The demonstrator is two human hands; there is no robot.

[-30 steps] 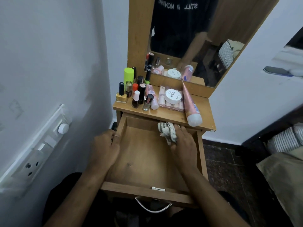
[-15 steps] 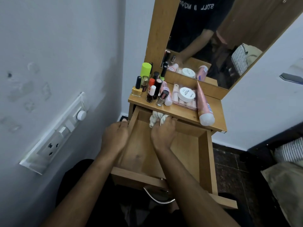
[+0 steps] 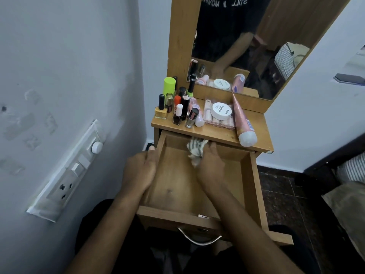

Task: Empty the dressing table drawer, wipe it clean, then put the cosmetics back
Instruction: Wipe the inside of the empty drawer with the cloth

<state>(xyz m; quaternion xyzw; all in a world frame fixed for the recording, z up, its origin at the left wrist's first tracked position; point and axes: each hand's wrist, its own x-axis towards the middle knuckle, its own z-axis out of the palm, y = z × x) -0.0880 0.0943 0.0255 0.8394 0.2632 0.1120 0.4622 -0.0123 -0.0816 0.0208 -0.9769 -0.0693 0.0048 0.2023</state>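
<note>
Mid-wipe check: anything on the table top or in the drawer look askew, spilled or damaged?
One thing: the long pink tube with a white cap lies on its side, its cap near the front edge of the wooden table top. The bottles stand upright. The open wooden drawer shows a small dark mark on its floor. No spill visible.

A corner of a room with pale walls

A white switch panel [image 3: 67, 171] with sockets and a round knob is fixed to the left wall [image 3: 59, 66]; the floor [image 3: 280, 190] is dark speckled stone, and striped fabric [image 3: 351, 171] shows at the right edge.
</note>
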